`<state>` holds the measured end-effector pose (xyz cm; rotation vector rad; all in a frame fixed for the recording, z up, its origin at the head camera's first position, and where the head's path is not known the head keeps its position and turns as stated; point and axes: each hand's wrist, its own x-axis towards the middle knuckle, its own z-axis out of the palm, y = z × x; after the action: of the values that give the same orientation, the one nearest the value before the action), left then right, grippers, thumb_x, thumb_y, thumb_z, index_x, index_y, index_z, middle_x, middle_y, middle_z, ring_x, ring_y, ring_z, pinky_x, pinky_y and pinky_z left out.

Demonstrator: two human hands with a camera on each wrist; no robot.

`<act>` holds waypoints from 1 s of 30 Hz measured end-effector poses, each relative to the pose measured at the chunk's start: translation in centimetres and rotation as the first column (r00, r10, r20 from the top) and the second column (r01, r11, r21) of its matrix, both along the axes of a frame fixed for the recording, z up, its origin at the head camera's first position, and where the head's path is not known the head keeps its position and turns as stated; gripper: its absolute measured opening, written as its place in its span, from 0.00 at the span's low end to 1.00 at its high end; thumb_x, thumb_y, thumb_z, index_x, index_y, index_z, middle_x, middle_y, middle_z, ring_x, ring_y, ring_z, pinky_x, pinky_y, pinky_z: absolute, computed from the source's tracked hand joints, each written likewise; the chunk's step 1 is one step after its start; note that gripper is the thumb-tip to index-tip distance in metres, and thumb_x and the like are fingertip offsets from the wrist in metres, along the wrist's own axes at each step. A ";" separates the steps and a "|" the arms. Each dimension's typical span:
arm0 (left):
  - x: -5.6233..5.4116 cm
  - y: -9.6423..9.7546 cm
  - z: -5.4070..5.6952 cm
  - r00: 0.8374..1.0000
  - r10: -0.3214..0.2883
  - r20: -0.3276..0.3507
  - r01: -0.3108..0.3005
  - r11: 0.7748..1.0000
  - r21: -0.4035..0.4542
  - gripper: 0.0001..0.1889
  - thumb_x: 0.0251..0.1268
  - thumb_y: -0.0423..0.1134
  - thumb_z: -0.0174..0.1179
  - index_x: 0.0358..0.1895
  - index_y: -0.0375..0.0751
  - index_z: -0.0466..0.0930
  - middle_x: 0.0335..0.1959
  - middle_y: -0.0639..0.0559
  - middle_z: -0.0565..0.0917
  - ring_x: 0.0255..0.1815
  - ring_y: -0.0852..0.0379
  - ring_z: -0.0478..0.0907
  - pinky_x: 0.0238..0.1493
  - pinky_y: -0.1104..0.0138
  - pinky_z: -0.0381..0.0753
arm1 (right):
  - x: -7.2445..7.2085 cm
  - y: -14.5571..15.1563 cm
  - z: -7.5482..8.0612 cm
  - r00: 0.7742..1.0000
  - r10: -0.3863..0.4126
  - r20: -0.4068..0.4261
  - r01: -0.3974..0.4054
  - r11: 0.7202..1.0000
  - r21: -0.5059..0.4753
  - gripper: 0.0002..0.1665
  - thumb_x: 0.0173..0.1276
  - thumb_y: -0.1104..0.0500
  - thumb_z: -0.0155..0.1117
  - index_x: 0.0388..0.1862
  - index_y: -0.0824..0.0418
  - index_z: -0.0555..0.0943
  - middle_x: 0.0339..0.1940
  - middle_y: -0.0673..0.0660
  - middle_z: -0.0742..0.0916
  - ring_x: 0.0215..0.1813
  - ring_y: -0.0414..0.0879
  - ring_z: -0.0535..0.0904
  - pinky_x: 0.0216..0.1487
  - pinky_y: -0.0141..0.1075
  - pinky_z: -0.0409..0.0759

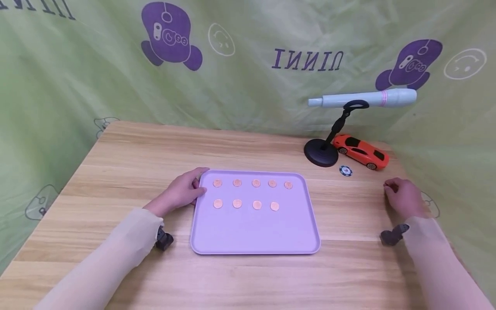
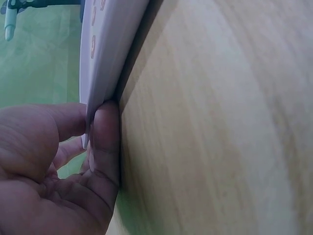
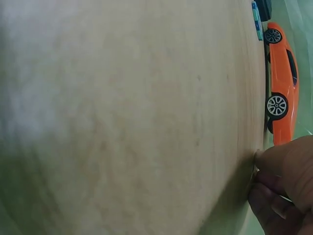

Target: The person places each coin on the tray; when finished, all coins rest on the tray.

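Observation:
A lilac tray (image 1: 255,234) lies on the wooden table with several copper coins (image 1: 256,183) in two rows on its far half. My left hand (image 1: 182,189) grips the tray's left edge, thumb over the rim and fingers underneath, as the left wrist view shows close up. Toward the table's right edge, my right hand (image 1: 404,198) is low over the wood with its fingers curled. In the right wrist view its thumb and fingertips pinch a thin, coin-like piece (image 3: 256,155), seen edge-on and mostly hidden.
Beyond my right hand sits an orange toy car (image 1: 360,151), with a blue-and-white poker chip (image 1: 345,171) beside it. A black stand (image 1: 321,153) holds a pale blue microphone (image 1: 360,99). A green printed cloth (image 1: 248,86) hangs behind the table (image 1: 155,146).

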<state>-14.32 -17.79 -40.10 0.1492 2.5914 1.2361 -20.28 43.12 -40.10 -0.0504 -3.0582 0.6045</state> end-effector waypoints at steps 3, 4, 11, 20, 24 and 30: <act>0.0 0.1 0.2 1.000 -0.003 -0.012 0.003 1.000 -0.005 0.34 0.74 0.29 0.59 0.80 0.36 0.61 0.33 0.43 0.75 0.27 0.57 0.75 0.28 0.67 0.85 | 0.0 0.0 0.3 1.000 -0.016 -0.002 0.016 1.000 0.005 0.18 0.79 0.66 0.51 0.56 0.80 0.77 0.52 0.81 0.82 0.51 0.73 0.78 0.50 0.64 0.79; 0.0 0.1 0.2 1.000 -0.003 -0.014 0.003 1.000 -0.006 0.34 0.74 0.29 0.58 0.80 0.36 0.61 0.33 0.43 0.75 0.27 0.56 0.75 0.28 0.67 0.85 | 0.0 0.0 0.4 1.000 -0.023 0.002 0.023 1.000 0.004 0.17 0.79 0.66 0.51 0.56 0.80 0.77 0.51 0.81 0.82 0.50 0.72 0.78 0.48 0.63 0.79; 0.0 0.2 0.2 1.000 -0.004 -0.012 0.004 1.000 -0.010 0.34 0.74 0.29 0.58 0.80 0.35 0.60 0.33 0.44 0.75 0.27 0.57 0.75 0.29 0.67 0.85 | 0.0 -0.2 0.9 0.997 -0.068 0.037 0.069 0.998 -0.009 0.14 0.79 0.67 0.52 0.54 0.78 0.75 0.48 0.77 0.81 0.45 0.65 0.78 0.38 0.41 0.77; 0.1 0.1 0.1 1.000 -0.008 -0.024 0.007 1.000 -0.019 0.34 0.73 0.29 0.58 0.80 0.33 0.60 0.34 0.43 0.76 0.26 0.58 0.75 0.28 0.67 0.85 | 0.1 -0.2 1.4 0.995 -0.074 0.070 0.074 0.997 -0.003 0.16 0.78 0.67 0.54 0.55 0.80 0.71 0.47 0.77 0.79 0.44 0.65 0.78 0.38 0.44 0.80; 0.1 0.1 0.0 1.000 -0.003 -0.025 0.002 1.000 -0.023 0.34 0.73 0.29 0.58 0.80 0.33 0.61 0.34 0.43 0.76 0.26 0.57 0.75 0.28 0.67 0.85 | 0.0 0.3 1.4 0.995 -0.053 0.089 0.054 0.999 -0.005 0.18 0.78 0.65 0.56 0.56 0.81 0.72 0.48 0.77 0.80 0.44 0.64 0.79 0.36 0.39 0.80; 0.1 0.1 0.0 1.000 -0.007 -0.031 0.006 1.000 -0.024 0.34 0.73 0.29 0.58 0.80 0.32 0.61 0.33 0.43 0.76 0.25 0.57 0.75 0.28 0.67 0.85 | -0.1 1.2 1.7 0.982 -0.047 0.184 0.054 0.998 -0.029 0.24 0.81 0.58 0.56 0.58 0.81 0.72 0.50 0.79 0.81 0.47 0.65 0.80 0.40 0.39 0.80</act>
<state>-14.24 -17.67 -40.06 0.1730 2.6288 1.2095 -20.36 44.30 -38.44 -0.1948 -3.2115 0.6853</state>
